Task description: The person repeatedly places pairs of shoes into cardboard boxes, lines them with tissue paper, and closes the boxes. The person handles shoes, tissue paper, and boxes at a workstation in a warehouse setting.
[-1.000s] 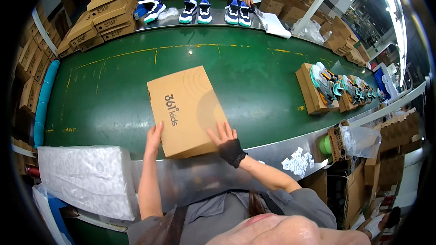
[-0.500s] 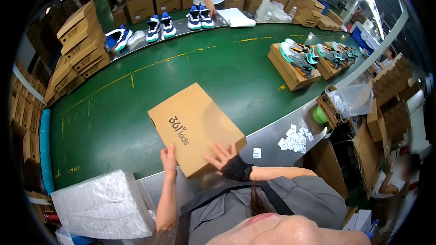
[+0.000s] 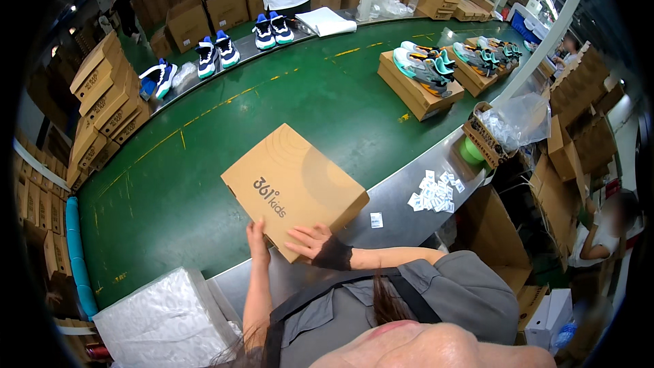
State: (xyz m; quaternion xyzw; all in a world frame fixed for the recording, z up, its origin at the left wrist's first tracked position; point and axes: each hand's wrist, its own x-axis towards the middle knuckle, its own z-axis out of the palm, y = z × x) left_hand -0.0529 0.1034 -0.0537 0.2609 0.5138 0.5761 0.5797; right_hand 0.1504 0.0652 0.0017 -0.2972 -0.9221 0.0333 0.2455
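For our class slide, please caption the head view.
Brown cardboard box at a green worktop, left hand and right hand both touching its near end.

Tan shoebox point(image 3: 306, 184) with dark lettering, thin curved lines and a darker round patch. Deep green tabletop point(image 3: 170, 204) with broken yellow lines and a silver-grey edge. Navy, blue and white shoes point(image 3: 227, 49) with teal soles; grey shoes point(image 3: 424, 69) with teal and orange accents. Black wristband point(image 3: 334, 253), grey shirt point(image 3: 470, 289), white labels point(image 3: 434, 193), bright blue tube point(image 3: 77, 252).
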